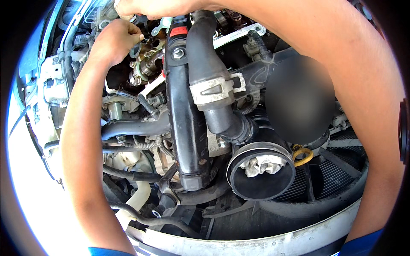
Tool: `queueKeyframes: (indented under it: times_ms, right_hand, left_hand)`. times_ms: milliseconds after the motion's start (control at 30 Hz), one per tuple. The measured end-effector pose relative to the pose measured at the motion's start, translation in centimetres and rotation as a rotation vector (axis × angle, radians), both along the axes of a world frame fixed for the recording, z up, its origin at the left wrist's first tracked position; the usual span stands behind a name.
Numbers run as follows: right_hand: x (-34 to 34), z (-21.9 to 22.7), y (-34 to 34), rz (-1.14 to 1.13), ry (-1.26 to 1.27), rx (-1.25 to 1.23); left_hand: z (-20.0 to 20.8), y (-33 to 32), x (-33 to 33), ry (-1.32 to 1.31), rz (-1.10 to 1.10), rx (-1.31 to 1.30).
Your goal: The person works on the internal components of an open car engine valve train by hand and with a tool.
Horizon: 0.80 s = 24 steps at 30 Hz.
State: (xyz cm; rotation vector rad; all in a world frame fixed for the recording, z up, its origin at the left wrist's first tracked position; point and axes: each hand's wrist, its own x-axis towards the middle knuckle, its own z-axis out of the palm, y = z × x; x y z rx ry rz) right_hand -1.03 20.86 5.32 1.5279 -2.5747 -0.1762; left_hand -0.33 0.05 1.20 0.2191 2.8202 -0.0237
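Note:
Over the opened engine top, my left hand (114,42) is closed in a pinch, thumb against fingers. What it pinches is too small or hidden to name. Bare metal camshaft parts (147,67) lie just below its fingertips. My right hand (156,6) reaches across from the right, past the left hand, and is partly cut off by the upper edge. Its fingers look curled, and whatever they hold is hidden. A pale green translucent piece (161,26) sits under the right hand, beside the black bar with a red patch (178,31).
A black air hose (203,51) with a light clamp (212,93) runs to a wide round duct mouth (261,191) stuffed with crumpled whitish material (262,165). Nearby are a yellow ring handle (303,157) and a radiator fan (309,179). A blurred patch covers the right.

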Motion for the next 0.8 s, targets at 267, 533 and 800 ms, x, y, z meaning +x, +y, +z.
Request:
queueKeyframes:
  times_ms: [267,533,800]
  right_hand:
    - [-0.1,0.0,0.2,0.02,-0.041,-0.038]
    - [0.3,0.2,0.0,-0.018,-0.022,-0.027]
    - [0.4,0.0,0.9,0.03,-0.019,-0.067]
  left_hand:
    - [-0.5,-1.1,0.6,0.034,0.068,0.061]
    - [-0.6,-1.5,0.0,0.007,0.044,0.073]
    - [1.0,-0.5,0.3,0.036,0.074,0.075]
